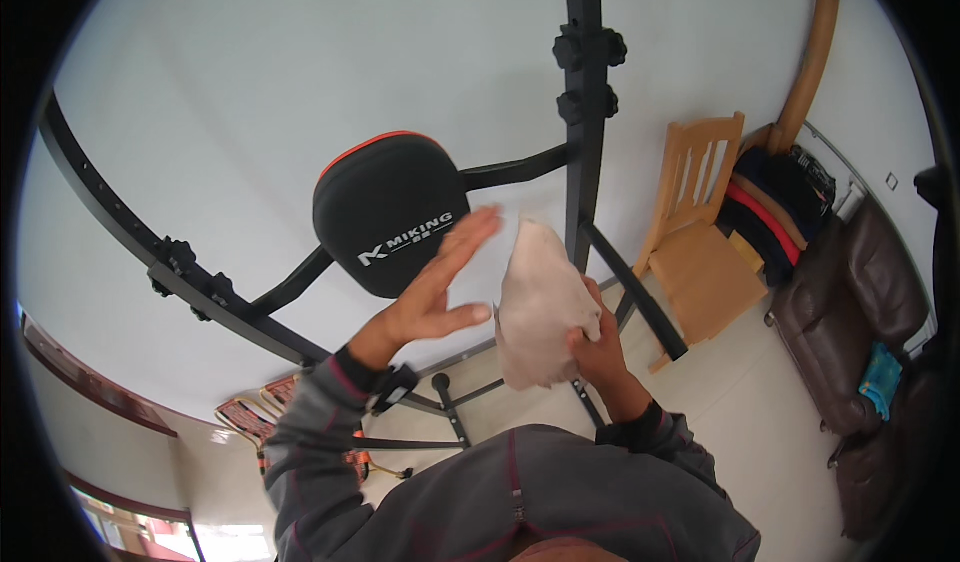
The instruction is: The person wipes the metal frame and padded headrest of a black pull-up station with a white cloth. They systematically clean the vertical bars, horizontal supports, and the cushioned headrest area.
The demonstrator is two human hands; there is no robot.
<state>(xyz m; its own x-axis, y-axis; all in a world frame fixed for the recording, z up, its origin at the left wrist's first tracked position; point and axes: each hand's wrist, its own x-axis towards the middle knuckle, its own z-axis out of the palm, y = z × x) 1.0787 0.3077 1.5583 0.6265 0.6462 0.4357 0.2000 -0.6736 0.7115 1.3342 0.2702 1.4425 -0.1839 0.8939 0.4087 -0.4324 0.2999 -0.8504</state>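
Note:
A crumpled pale beige cloth [536, 307] is bunched in my right hand [600, 344], which grips its right side with thumb and fingers. My left hand [442, 284] is just left of the cloth, fingers extended and thumb apart, slightly blurred, with nothing in it. Behind the left hand is the black padded backrest [390, 217] with a red-orange edge and the Miking name, part of a dark metal exercise frame [585, 134]. A black band with a device sits on my left wrist.
Padless bar [637, 292] of the frame juts out at right. Beyond it stand a wooden chair [705, 277], a pile of folded fabrics [772, 209] and a brown leather sofa [817, 344]. Folding chairs [255, 419] with a woven pattern lie at lower left. A white wall stands behind the frame.

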